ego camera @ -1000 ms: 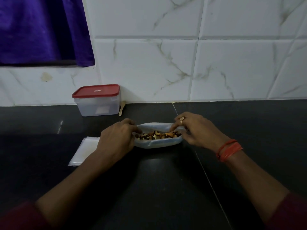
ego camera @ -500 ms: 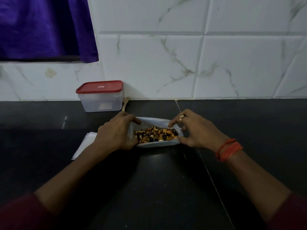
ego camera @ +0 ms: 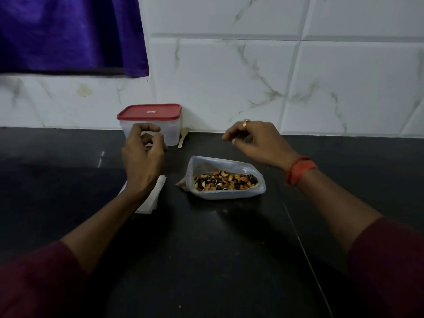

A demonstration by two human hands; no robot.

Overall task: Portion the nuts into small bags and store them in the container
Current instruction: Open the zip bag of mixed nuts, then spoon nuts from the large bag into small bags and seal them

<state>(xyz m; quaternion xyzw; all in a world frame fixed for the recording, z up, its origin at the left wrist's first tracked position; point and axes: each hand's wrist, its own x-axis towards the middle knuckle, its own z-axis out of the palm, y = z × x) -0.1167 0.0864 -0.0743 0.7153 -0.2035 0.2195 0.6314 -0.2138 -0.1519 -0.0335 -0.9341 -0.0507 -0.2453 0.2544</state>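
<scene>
A clear plastic bag of mixed nuts (ego camera: 226,181) lies on the black counter with its mouth spread wide. Neither hand touches it. My left hand (ego camera: 143,152) hovers to its left, fingers loosely curled and holding nothing, in front of the clear container with a red lid (ego camera: 150,123) at the wall. My right hand (ego camera: 254,140), with a ring, hovers above and behind the bag, fingers loosely curled and holding nothing. A stack of small empty bags (ego camera: 151,198) lies under my left forearm, partly hidden.
A small wooden spoon (ego camera: 183,137) leans against the white tiled wall, right of the container. A purple curtain (ego camera: 71,33) hangs at the upper left. The black counter (ego camera: 206,260) stretches toward me.
Both hands have let go of the nut bag's mouth and lifted up and back toward the wall. The bag now lies on its own with its mouth open.
</scene>
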